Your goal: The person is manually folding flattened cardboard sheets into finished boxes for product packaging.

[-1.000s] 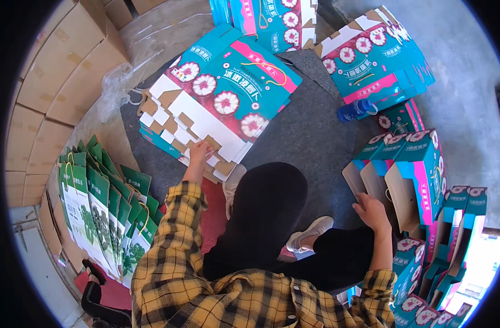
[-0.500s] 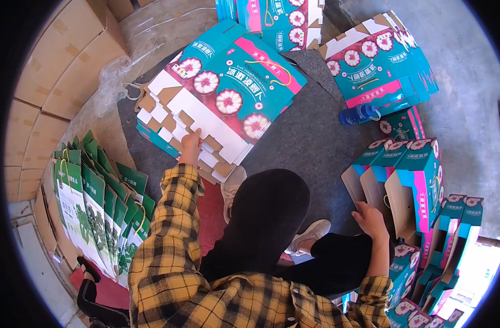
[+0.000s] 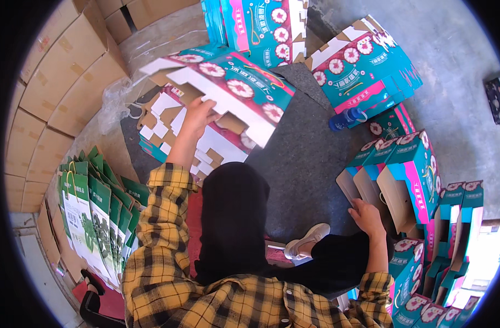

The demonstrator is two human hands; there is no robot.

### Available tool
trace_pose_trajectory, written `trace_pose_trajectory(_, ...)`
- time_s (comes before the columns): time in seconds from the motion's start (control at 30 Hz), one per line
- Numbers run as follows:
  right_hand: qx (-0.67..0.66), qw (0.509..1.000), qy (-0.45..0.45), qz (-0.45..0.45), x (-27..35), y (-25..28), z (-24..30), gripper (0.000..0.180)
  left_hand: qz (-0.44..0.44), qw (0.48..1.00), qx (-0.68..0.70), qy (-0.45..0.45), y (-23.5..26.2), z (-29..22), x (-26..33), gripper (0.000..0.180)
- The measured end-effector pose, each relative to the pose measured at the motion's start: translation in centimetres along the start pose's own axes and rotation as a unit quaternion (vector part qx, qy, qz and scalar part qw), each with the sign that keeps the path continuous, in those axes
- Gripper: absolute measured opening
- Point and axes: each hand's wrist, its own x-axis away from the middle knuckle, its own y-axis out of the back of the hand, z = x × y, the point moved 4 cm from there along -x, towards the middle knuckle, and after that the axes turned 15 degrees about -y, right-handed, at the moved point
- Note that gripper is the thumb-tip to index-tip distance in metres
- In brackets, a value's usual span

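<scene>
My left hand (image 3: 198,116) grips the white flapped edge of a flattened teal-and-pink carton (image 3: 242,87). That carton is tilted up off a stack of similar flat cartons (image 3: 176,123) on the dark mat. The far part of the carton is blurred, and some of its far edge merges with the stack behind. My right hand (image 3: 367,217) hangs beside a row of opened teal cartons (image 3: 395,188), close to their brown inner flaps. Its fingers are loosely bent and slightly apart, with nothing visible in them.
More flat carton stacks (image 3: 362,65) lie ahead and to the right, near a blue bottle (image 3: 346,118). Brown cardboard boxes (image 3: 69,76) are piled at the left. Green-and-white bags (image 3: 91,208) stand at lower left. Several formed cartons (image 3: 449,229) crowd the right.
My left hand has moved up and taken the top flat carton, lifting its near edge off the stack. My left leg has shifted left. My right hand has barely moved.
</scene>
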Motion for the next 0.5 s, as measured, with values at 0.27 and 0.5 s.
trace_pose_trajectory(0.27,-0.316,0.923,0.107,-0.191,3.8,5.8,4.1,0.024,0.106,0.994,0.02,-0.004,-13.6,-11.0,7.2,0.027)
trace_pose_trajectory(0.5,-0.267,0.933,0.207,-0.122,8.3,8.5,12.3,0.062,0.194,0.979,0.028,0.056,-21.0,-4.0,18.1,0.021)
